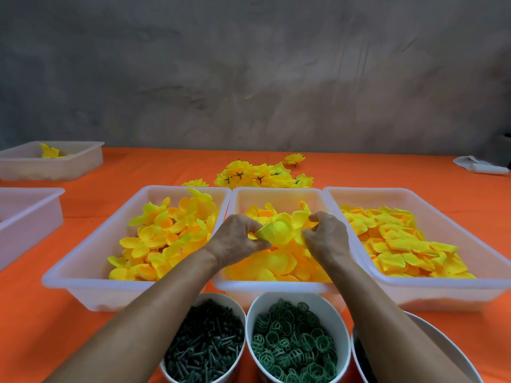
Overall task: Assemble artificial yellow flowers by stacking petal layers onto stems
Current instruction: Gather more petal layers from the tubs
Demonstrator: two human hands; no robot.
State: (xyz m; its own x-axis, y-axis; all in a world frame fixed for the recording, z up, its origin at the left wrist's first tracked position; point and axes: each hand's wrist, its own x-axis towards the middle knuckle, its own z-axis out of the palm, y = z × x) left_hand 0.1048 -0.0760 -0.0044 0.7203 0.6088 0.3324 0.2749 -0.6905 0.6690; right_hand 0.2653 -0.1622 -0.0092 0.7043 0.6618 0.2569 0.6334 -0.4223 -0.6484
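Observation:
Over the middle white tray [276,286] my left hand [239,239] pinches a cupped yellow petal layer [279,230] at its left edge. My right hand [327,236] grips the same layer's right side with curled fingers. Loose yellow petals fill this tray beneath both hands. The left tray [80,277] holds rounder petal layers [166,239], and the right tray [470,288] holds flatter, squarer ones [401,244]. A white bowl of dark green stems [204,346] and a bowl of green ring cages [296,344] stand at the near edge. Whether a stem is in the held layer is hidden.
Several finished yellow flowers [260,175] lie on the orange table [55,327] behind the trays. Two more white trays [52,161] [25,217] stand at far left. A third bowl [442,352] sits under my right forearm. White cloth [478,167] lies at far right.

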